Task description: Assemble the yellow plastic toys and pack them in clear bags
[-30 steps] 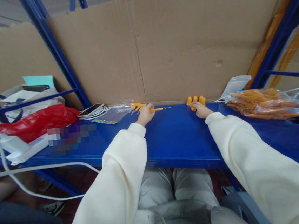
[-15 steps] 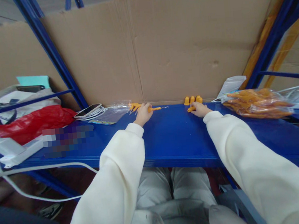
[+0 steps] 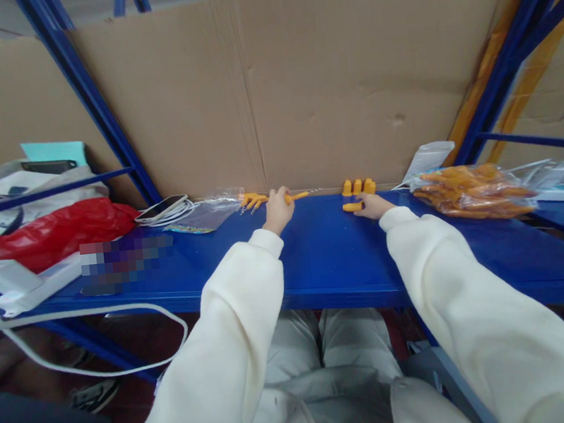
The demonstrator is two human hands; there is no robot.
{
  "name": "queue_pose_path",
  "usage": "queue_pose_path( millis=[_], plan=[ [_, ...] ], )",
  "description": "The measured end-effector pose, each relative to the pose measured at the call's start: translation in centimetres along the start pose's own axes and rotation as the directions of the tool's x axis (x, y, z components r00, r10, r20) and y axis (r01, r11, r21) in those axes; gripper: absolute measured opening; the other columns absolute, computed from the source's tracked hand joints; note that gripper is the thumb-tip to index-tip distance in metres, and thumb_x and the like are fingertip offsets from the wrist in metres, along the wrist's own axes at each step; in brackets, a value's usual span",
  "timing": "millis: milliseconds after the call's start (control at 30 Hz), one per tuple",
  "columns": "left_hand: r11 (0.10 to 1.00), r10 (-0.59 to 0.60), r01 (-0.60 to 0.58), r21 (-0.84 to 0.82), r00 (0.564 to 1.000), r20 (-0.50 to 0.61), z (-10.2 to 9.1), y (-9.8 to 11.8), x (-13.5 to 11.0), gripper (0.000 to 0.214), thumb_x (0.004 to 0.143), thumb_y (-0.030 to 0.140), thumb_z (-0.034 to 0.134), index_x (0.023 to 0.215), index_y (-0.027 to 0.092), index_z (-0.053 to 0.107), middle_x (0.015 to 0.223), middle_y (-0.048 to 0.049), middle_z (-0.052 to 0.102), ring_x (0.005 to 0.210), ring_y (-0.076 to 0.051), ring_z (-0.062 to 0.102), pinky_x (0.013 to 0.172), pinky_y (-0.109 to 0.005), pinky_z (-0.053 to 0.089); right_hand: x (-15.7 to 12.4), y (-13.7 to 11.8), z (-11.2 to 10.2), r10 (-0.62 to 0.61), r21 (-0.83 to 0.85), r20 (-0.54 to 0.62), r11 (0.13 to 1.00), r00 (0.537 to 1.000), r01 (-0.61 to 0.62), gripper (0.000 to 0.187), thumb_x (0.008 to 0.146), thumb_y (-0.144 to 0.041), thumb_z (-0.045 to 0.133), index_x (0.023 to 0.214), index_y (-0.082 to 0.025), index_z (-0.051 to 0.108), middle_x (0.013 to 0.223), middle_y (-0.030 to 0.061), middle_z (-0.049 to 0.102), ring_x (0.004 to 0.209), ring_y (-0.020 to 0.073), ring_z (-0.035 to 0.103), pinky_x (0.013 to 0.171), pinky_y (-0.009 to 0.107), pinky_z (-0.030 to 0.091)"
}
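My left hand (image 3: pixel 280 209) is closed around a yellow spiral-shaped rod (image 3: pixel 301 195) near the back of the blue shelf (image 3: pixel 333 253). A thin silvery wavy line runs on from the rod's right end. Just left of that hand lie yellow branched pieces (image 3: pixel 252 202) with silvery squiggles beside them. Over on the right, my right hand (image 3: pixel 373 207) has its fingertips closed on a short yellow piece (image 3: pixel 352 207), low over the shelf. Behind it several yellow blocks (image 3: pixel 357 187) stand in a row against the cardboard.
A clear plastic bag (image 3: pixel 202 216), a phone with white cable (image 3: pixel 166 208), a red bag (image 3: pixel 78 224) and a white power strip (image 3: pixel 44 287) lie left. Bagged yellow parts (image 3: pixel 474 193) sit right. Cardboard (image 3: pixel 320 88) and blue posts (image 3: pixel 94 96) border the shelf.
My left hand has moved slightly right with the spiral rod, uncovering more of the branched pieces. The right hand's yellow piece now lies more level and shows a little more.
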State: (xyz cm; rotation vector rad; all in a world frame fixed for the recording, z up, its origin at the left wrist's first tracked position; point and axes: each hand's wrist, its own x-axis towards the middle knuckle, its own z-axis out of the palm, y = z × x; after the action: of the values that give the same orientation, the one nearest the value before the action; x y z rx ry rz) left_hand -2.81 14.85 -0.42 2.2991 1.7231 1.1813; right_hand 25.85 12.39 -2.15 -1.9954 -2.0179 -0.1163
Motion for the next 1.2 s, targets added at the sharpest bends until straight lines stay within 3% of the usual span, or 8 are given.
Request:
queue_pose_path(
  millis=[133, 300, 433, 567, 667, 900, 1200],
  plan=[
    [1.0, -0.025, 0.025, -0.002, 1.0, -0.007, 0.0, -1.6, -0.1, 0.019, 0.088, 0.014, 0.06, 0.106, 0.02, 0.063, 0.109, -0.0093, 0.065, 0.106, -0.024, 0.065, 0.097, -0.036, 0.052, -0.3, -0.4, -0.4, 0.08, 0.004, 0.101, 0.997, 0.992, -0.081, 0.043, 0.088, -0.028, 0.068, 0.128, -0.015, 0.066, 0.111, 0.014, 0.075, 0.106, 0.0307, 0.072, 0.092, 0.036, 0.055],
    [0.997, -0.073, 0.073, -0.015, 0.997, 0.019, -0.1, -1.9, 0.0, 0.019, 0.088, 0.013, 0.06, 0.105, 0.019, 0.063, 0.107, -0.0093, 0.066, 0.102, -0.022, 0.065, 0.097, -0.035, 0.052, -0.5, -0.8, -0.5, 0.105, 0.012, 0.064, 0.994, 0.992, -0.106, 0.038, 0.086, -0.024, 0.069, 0.124, -0.018, 0.067, 0.114, 0.0136, 0.075, 0.111, 0.0331, 0.071, 0.093, 0.04, 0.054],
    [0.997, -0.072, 0.073, -0.035, 0.997, 0.033, -0.1, -1.6, -0.2, 0.021, 0.086, 0.01, 0.062, 0.104, 0.02, 0.064, 0.106, -0.0089, 0.066, 0.099, -0.022, 0.065, 0.095, -0.035, 0.052, -0.1, -0.4, 0.1, -0.021, 0.076, -0.082, 0.997, 0.996, 0.027, 0.034, 0.082, -0.022, 0.069, 0.115, -0.019, 0.07, 0.121, 0.0152, 0.073, 0.118, 0.0369, 0.068, 0.097, 0.049, 0.053],
    [0.996, -0.064, 0.065, -0.059, 0.998, 0.015, 0.0, -1.5, -0.3, 0.02, 0.085, 0.009, 0.063, 0.102, 0.019, 0.066, 0.102, -0.0077, 0.066, 0.098, -0.022, 0.065, 0.094, -0.034, 0.052, 0.6, -0.4, 0.7, -0.123, 0.103, -0.207, 0.984, 0.971, 0.146, 0.034, 0.082, -0.024, 0.068, 0.116, -0.017, 0.069, 0.126, 0.018, 0.071, 0.122, 0.0384, 0.065, 0.106, 0.062, 0.044],
    [0.997, -0.041, 0.042, -0.062, 0.999, 0.006, 0.2, -1.5, -0.3, 0.02, 0.083, 0.008, 0.065, 0.099, 0.021, 0.067, 0.1, -0.0063, 0.065, 0.099, -0.022, 0.066, 0.094, -0.034, 0.052, 0.9, -0.6, 1.1, -0.173, 0.141, -0.267, 0.966, 0.948, 0.216, 0.032, 0.083, -0.025, 0.068, 0.115, -0.019, 0.069, 0.123, 0.0163, 0.073, 0.119, 0.0367, 0.066, 0.108, 0.065, 0.04],
    [0.998, -0.008, 0.009, -0.058, 1.0, 0.001, 0.4, -1.6, -0.2, 0.022, 0.08, 0.007, 0.069, 0.096, 0.021, 0.069, 0.103, -0.0066, 0.064, 0.102, -0.024, 0.067, 0.095, -0.037, 0.053, 1.0, -1.2, 1.6, -0.214, 0.214, -0.357, 0.929, 0.909, 0.302, 0.033, 0.083, -0.026, 0.068, 0.116, -0.021, 0.07, 0.124, 0.0149, 0.073, 0.114, 0.0367, 0.068, 0.112, 0.073, 0.032],
    [0.986, 0.087, -0.093, -0.141, 0.995, -0.046, 0.8, -1.6, 0.1, 0.021, 0.078, 0.005, 0.069, 0.092, 0.021, 0.068, 0.099, -0.0056, 0.062, 0.103, -0.025, 0.065, 0.094, -0.039, 0.053, 0.6, -1.6, 1.3, -0.271, 0.256, -0.372, 0.889, 0.888, 0.379, 0.037, 0.087, -0.027, 0.065, 0.123, -0.022, 0.067, 0.127, 0.0147, 0.072, 0.111, 0.0358, 0.07, 0.108, 0.071, 0.039]
  ],
)
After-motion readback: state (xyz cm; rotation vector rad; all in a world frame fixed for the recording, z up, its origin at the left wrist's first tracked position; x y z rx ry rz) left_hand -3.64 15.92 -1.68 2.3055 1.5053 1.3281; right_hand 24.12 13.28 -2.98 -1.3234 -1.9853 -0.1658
